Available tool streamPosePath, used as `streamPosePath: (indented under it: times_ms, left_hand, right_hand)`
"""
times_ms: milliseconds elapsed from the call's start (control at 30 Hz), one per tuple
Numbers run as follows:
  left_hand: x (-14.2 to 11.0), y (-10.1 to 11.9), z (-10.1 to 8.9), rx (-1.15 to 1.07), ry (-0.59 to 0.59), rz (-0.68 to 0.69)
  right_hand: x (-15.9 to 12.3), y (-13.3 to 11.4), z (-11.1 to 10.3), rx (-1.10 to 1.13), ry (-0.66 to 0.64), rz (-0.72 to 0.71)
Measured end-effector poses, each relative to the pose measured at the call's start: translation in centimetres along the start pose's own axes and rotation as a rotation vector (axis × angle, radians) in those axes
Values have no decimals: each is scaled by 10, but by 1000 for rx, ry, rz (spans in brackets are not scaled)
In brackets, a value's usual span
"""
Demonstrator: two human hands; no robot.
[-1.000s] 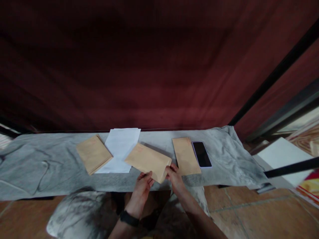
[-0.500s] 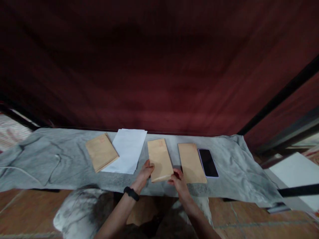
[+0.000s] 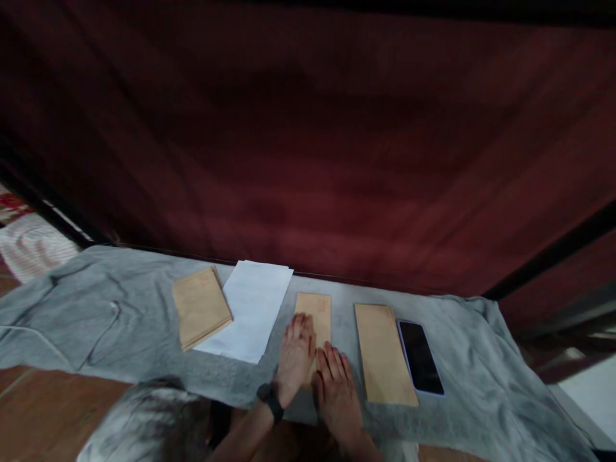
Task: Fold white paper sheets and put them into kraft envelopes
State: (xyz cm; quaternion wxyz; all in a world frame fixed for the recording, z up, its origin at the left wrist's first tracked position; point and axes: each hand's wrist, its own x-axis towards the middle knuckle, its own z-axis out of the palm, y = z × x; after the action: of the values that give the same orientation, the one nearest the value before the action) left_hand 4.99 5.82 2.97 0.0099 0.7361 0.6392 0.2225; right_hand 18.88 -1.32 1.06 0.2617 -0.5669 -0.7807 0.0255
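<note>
A brown paper envelope (image 3: 320, 305) lies on the grey cloth in front of me, with a small reddish print near its top. Flat across its left side rests my left hand (image 3: 297, 350), a dark band on the wrist. My right hand (image 3: 337, 391) presses palm down on its lower right part, fingers stretched out. Much of the envelope is hidden under both hands. To the right lies another brown envelope stack (image 3: 385, 353), beside a dark-screened phone (image 3: 421, 356). On the left, a pile of brown envelopes (image 3: 199, 305) overlaps white paper sheets (image 3: 255, 308).
Grey cloth (image 3: 139, 308) covers the long, narrow surface. A white cable (image 3: 38, 333) crosses it at the left. A dark red panel (image 3: 308, 160) rises behind the far edge. Tiled floor (image 3: 58, 404) shows at the lower left.
The envelope that both hands held by its edges now lies flat on the cloth. Both hands have opened and moved onto it. The view has shifted slightly.
</note>
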Motion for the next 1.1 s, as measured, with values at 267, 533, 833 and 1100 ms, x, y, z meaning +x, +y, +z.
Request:
streamPosePath:
  times_ms: [267, 533, 833, 1100]
  left_hand:
    - [70, -10, 40, -18, -248, 377]
    - [56, -22, 29, -121, -310, 503]
    - [20, -25, 2, -205, -334, 566]
    - [-23, -27, -18, -219, -385, 564]
  right_hand:
    - [3, 0, -3, 16, 43, -25]
    - [1, -1, -5, 93, 20, -2]
    - [0, 5, -12, 167, -25, 24]
    - [17, 26, 4, 273, 21, 60]
